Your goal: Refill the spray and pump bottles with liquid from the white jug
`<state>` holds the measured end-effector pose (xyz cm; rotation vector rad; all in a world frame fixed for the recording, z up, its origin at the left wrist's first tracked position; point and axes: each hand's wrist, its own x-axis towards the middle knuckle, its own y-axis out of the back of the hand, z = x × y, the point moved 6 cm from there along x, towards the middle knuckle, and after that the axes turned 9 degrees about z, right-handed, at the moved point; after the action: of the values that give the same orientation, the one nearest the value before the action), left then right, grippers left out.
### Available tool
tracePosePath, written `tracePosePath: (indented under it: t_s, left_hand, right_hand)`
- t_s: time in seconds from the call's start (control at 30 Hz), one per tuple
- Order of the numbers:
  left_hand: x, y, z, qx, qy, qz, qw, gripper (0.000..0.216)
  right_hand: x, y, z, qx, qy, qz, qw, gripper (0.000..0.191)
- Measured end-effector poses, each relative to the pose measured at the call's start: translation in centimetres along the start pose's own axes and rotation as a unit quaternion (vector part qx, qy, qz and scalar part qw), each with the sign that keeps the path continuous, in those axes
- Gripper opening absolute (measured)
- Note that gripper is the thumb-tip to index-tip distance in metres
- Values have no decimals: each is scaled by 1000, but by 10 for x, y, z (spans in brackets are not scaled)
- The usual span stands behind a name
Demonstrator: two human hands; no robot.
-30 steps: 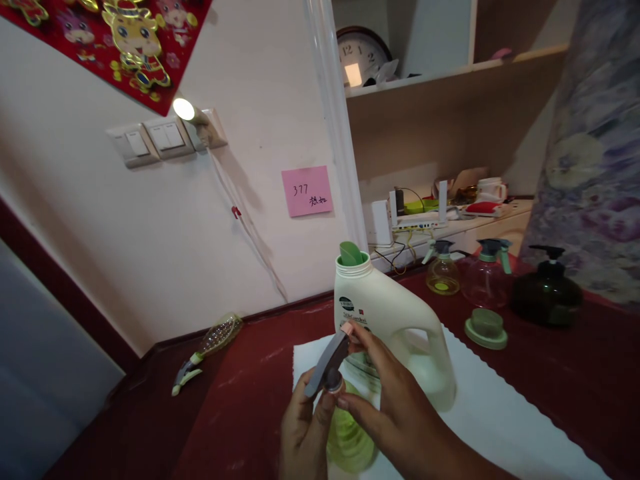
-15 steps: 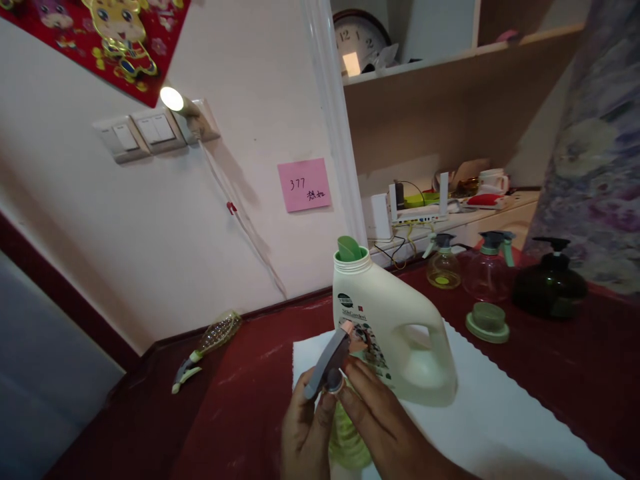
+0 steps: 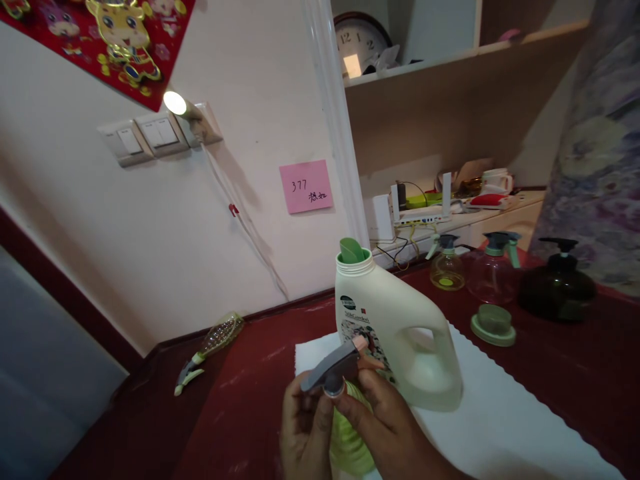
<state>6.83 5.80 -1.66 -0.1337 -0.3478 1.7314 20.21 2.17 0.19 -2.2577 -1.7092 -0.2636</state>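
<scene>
Between my two hands is a grey trigger spray head [image 3: 334, 365] with a pale pink nozzle tip, tilted up to the right. My left hand [image 3: 306, 430] grips it from the left, fingers closed around its collar. From the other side, my right hand [image 3: 387, 417] pinches the same collar with thumb and fingers. Directly below stands a yellow-green ribbed bottle [image 3: 349, 443], partly covered by my right hand; whether the head is seated on its neck cannot be seen. Just behind is a large cream jug [image 3: 400, 333] without its cap, its green inner spout showing.
A white sheet [image 3: 500, 407] lies under the jug on the dark red table [image 3: 245, 400]. A clear spray bottle [image 3: 220, 337] lies at left. On the right stand two spray bottles, a dark pump bottle [image 3: 557, 287] and a green cap [image 3: 493, 325].
The spray head has turned in my hands, its nozzle tip swinging down and to the right. My right fingers have shifted slightly. The jug and other bottles have stayed put.
</scene>
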Motion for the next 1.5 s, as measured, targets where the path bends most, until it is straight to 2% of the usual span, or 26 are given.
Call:
tracePosePath:
  t_s: [0.1, 0.2, 0.33, 0.43, 0.57, 0.67, 0.8, 0.97, 1.13, 1.23, 1.3, 1.43, 1.5]
  left_hand:
    - [-7, -1, 3, 8, -10, 41, 999, 45]
    - [-12, -3, 3, -15, 11, 59, 998, 47]
    - [-11, -9, 0, -53, 57, 28, 997, 49]
    - [-6, -11, 1, -36, 67, -9, 997, 51]
    - [-3, -10, -6, -43, 95, -42, 994, 49]
    - [0, -7, -13, -53, 91, -57, 993, 45]
    - [5, -2, -19, -53, 61, -43, 996, 38]
    - [5, 5, -14, -39, 28, 8, 999, 46]
    - [0, 1, -7, -13, 32, -19, 999, 46]
    - [-1, -2, -1, -31, 14, -11, 999, 44]
    - [-1, -3, 0, -29, 27, -17, 999, 42]
    - [1, -7, 0, -25, 58, -58, 996, 40]
    - [1, -7, 0, -29, 60, -63, 996, 40]
  right_hand:
    - [-1, -1, 0, 8, 6, 1, 1000, 36]
    - [-1, -2, 5, 33, -5, 18, 999, 39]
    - [2, -7, 12, 79, -18, 10, 997, 45]
    - [1, -7, 12, 86, -8, 4, 996, 50]
    - [-3, -3, 3, 61, -24, -5, 998, 47]
    - [-3, 0, -5, 22, -21, -9, 1000, 46]
    - [0, 1, -6, -12, 1, -7, 1000, 44]
    - [-4, -1, 2, 76, -65, 4, 995, 38]
    - [-8, -4, -10, 97, -19, -15, 995, 36]
    - [-8, -4, -10, 102, -23, -23, 994, 39]
    - [-7, -4, -9, 97, -37, -33, 994, 40]
    - [-5, 2, -15, 44, 11, -10, 999, 45]
    - [-5, 4, -13, 37, 8, -1, 999, 53]
